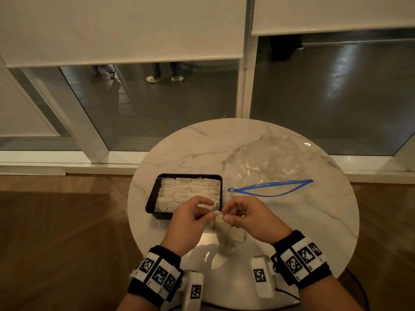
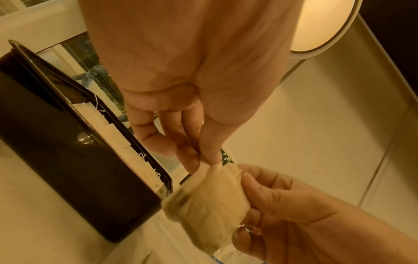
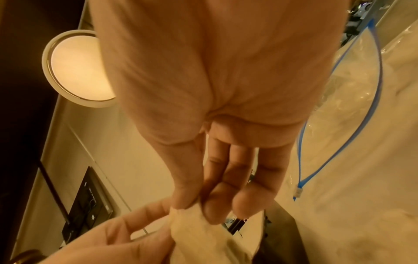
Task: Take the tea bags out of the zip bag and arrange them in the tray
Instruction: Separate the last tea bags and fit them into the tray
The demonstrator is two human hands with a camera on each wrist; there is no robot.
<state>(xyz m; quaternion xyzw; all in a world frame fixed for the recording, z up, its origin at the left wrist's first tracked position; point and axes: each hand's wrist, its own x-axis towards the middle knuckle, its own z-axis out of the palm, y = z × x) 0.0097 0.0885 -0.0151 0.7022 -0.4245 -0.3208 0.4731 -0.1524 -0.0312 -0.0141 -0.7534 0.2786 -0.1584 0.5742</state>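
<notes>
Both hands hold one pale tea bag (image 1: 221,223) above the table's near part, just in front of the black tray (image 1: 157,194). My left hand (image 1: 207,215) pinches its top corner; my right hand (image 1: 225,215) pinches the same top from the other side. The same tea bag (image 2: 208,201) hangs between the fingers in the left wrist view, and shows as a tea bag (image 3: 199,230) in the right wrist view. Several tea bags (image 1: 188,189) stand in rows in the tray. More loose tea bags (image 1: 239,236) lie under my hands. The clear zip bag (image 1: 269,162) with blue zipper (image 1: 269,187) lies open at right.
The round marble table (image 1: 314,221) is small, its edge near on all sides. Behind it run a glass wall and white blinds (image 1: 123,30). People's legs (image 1: 166,72) show beyond the glass. Wood floor (image 1: 56,232) lies to the left.
</notes>
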